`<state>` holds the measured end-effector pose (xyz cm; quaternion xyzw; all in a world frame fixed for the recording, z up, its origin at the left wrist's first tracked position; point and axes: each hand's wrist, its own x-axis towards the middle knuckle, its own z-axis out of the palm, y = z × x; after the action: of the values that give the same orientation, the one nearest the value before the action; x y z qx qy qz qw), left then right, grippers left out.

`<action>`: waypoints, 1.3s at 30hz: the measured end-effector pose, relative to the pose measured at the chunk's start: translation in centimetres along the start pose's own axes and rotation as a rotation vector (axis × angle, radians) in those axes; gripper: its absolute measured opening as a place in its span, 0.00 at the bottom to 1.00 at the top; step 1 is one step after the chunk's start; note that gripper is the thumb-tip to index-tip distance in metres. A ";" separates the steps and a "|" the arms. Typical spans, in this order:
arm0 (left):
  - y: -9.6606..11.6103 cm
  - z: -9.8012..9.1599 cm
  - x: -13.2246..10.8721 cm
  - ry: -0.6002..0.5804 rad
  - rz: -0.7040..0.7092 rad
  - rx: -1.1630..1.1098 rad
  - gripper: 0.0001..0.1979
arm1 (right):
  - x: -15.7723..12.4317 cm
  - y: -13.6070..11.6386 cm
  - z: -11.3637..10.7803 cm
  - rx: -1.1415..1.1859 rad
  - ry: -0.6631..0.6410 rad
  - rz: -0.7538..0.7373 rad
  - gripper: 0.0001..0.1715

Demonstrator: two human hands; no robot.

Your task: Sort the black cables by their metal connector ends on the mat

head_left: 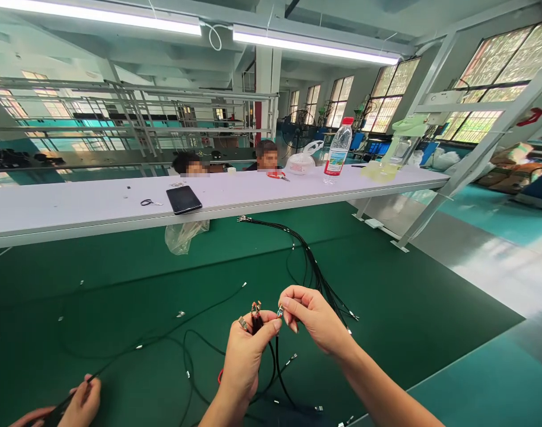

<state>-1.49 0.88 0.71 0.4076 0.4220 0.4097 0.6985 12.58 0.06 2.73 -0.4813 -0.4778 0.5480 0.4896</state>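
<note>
two hands working right over a dark green mat (399,284). left hand (246,356) is clenched round a thin black cable (256,321) with a small metal clip (255,308) poking out the top, and right hand (313,317) has its fingertips (285,302) pinched on a tiny silver crimp terminal (280,311), just beside that clip. a loose bundle of black wires with metal ends (311,267) sprawls across the mat. bottom left, someone else's hand (82,403) grips another black wire (60,413).
</note>
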 end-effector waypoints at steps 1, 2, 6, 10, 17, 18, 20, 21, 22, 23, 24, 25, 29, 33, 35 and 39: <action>0.0 0.0 0.0 -0.012 -0.003 -0.003 0.12 | -0.1 0.0 0.0 0.000 -0.002 -0.001 0.17; 0.1 -0.1 0.0 -0.028 -0.009 -0.008 0.12 | -0.1 0.0 0.0 -0.014 -0.004 -0.010 0.17; 0.0 -0.6 -0.1 -0.095 -0.052 -0.021 0.12 | -0.1 -0.2 -0.1 -0.138 -0.057 -0.092 0.13; -0.4 -0.9 -0.2 -0.088 -0.037 -0.034 0.14 | 0.3 -0.6 0.0 -0.271 -0.051 -0.126 0.15; -0.1 -0.7 -0.4 -0.001 -0.042 -0.036 0.13 | 0.8 -1.5 0.6 -0.511 0.011 -0.056 0.18; -0.1 -0.8 -0.5 -0.004 -0.063 -0.059 0.13 | 0.8 -1.5 0.6 -0.513 0.008 -0.038 0.18; -0.1 -0.9 -0.6 -0.009 -0.095 -0.090 0.14 | 1.0 -1.5 0.7 -0.492 -0.012 -0.019 0.19; -0.2 -1.0 -0.6 -0.011 -0.105 -0.096 0.14 | 1.1 -1.4 0.7 -0.474 -0.020 -0.016 0.19; -0.3 -1.1 -0.6 -0.014 -0.109 -0.098 0.13 | 1.1 -1.4 0.7 -0.455 -0.026 -0.014 0.19; -0.4 -1.2 -0.6 -0.020 -0.111 -0.098 0.13 | 1.2 -1.3 0.7 -0.440 -0.028 -0.011 0.19; -0.5 -1.3 -0.6 -0.026 -0.110 -0.098 0.13 | 1.2 -1.3 0.8 -0.430 -0.029 -0.009 0.19; -0.5 -1.3 -0.5 -0.030 -0.112 -0.099 0.13 | 1.2 -1.3 0.8 -0.424 -0.027 -0.007 0.19; -0.6 -1.3 -0.4 -0.025 -0.123 -0.106 0.14 | 1.1 -1.1 0.7 -0.413 -0.024 -0.005 0.20; -0.5 -1.2 -0.4 -0.007 -0.141 -0.124 0.15 | 1.0 -0.7 0.6 -0.386 -0.026 0.006 0.20; -0.4 -1.2 -0.5 -0.013 -0.142 -0.143 0.14 | 0.9 -0.4 0.7 -0.311 -0.050 0.054 0.21; -0.3 -1.2 -0.5 -0.057 -0.122 -0.189 0.13 | 0.9 0.2 1.0 -0.022 -0.162 0.232 0.23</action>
<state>-2.72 0.55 0.19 0.3248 0.3854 0.3927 0.7692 11.52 0.89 2.61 -0.4927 -0.4631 0.6327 0.3774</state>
